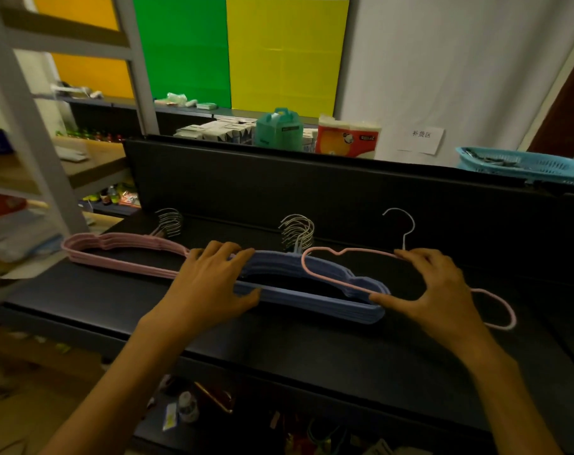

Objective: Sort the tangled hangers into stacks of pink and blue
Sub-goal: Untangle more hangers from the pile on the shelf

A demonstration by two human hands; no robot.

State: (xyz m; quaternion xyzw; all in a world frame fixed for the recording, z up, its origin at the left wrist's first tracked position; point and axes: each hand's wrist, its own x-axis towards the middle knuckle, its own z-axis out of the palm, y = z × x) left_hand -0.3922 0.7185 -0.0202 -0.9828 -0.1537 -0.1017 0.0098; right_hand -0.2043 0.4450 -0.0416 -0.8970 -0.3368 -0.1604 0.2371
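Left hand (pixel 210 284) is gripping the blue stack (pixel 312 290) on the black shelf (pixel 312 343); right hand (pixel 443 290) is apparently pinching a stray pink hanger (pixel 344 252). Lift it clear toward the pink stack (pixel 121 254) alongside.

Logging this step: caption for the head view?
Left hand holds the blue stack; right hand grips a lone pink hanger lying over it.

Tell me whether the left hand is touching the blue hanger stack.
Touching. The head view shows the left hand gripping the left end of the blue hanger stack, fingers over the top edge, thumb against its lower bar.
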